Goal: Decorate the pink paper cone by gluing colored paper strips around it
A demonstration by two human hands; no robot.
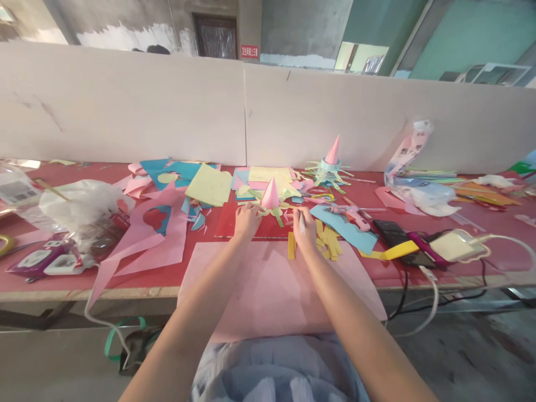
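Observation:
A pink paper cone (271, 194) with pale green strips spreading from its base stands over a red board (228, 220). My left hand (248, 221) is closed at the left end of a green strip, its fingers pinched together. To the right of the cone, my right hand (304, 228) is closed around a small whitish thing that is too small to name. Yellow paper strips (330, 241) lie just right of that hand. Farther back stands a second pink cone (333, 151) with a blue band and green strips.
Pink paper scraps (171, 245) and a plastic bag (84, 209) lie left. On the right are a pink glue gun (354, 216), blue paper (347, 229), a black phone (393, 234) and cables. A white partition (167, 111) stands behind.

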